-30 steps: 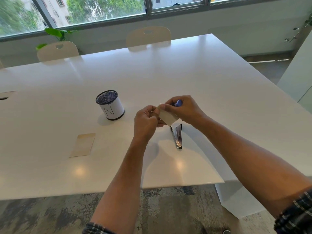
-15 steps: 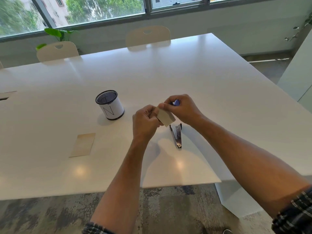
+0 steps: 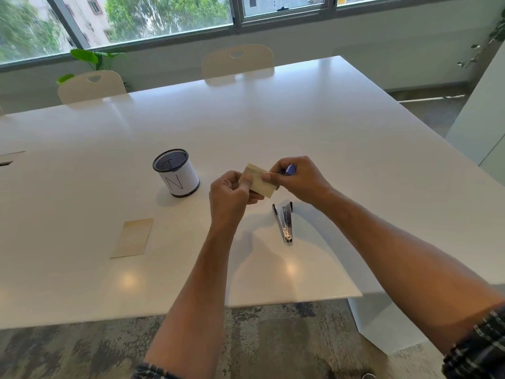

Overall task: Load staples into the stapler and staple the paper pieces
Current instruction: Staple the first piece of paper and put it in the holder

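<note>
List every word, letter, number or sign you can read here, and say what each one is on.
"N": a large black letter on the white label of the mesh pen cup on the table.
No print can be made out on the small box in the hands, on the paper piece, or on the stapler.

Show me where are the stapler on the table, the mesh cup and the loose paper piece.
stapler (image 3: 284,222): head view, on its metal rail.
mesh cup (image 3: 179,181): head view, on its white label.
loose paper piece (image 3: 133,237): head view, on its middle.
</note>
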Motion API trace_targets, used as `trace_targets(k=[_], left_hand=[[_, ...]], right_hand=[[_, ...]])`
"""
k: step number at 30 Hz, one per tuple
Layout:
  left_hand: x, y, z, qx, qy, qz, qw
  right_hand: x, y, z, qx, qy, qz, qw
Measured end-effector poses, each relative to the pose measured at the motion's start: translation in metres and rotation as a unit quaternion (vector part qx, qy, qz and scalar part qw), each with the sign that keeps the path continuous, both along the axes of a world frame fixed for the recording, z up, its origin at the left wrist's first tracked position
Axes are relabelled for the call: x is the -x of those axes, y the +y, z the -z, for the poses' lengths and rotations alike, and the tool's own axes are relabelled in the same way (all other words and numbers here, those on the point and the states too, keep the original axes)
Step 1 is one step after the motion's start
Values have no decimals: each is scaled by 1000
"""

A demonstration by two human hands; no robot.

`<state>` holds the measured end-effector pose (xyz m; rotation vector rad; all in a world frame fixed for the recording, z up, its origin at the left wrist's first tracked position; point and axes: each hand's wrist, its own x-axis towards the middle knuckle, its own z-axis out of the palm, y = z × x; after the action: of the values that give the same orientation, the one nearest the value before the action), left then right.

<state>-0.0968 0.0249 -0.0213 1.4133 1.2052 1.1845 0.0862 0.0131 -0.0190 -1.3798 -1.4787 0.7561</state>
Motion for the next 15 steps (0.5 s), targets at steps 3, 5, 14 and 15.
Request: trace_targets(k=[3, 5, 14, 15], left_hand=[[9, 2, -6, 37, -9, 81, 996], [11, 3, -9, 33, -15, 90, 995], [5, 7, -3, 101, -167, -41, 980], [4, 7, -2, 102, -176, -47, 978]], right_hand=[[-2, -2, -5, 7, -16, -49, 999], [-2, -1, -8, 14, -28, -51, 998], [-9, 6, -8, 179, 82, -103, 975], [-10, 6, -6, 169, 78, -106, 977]])
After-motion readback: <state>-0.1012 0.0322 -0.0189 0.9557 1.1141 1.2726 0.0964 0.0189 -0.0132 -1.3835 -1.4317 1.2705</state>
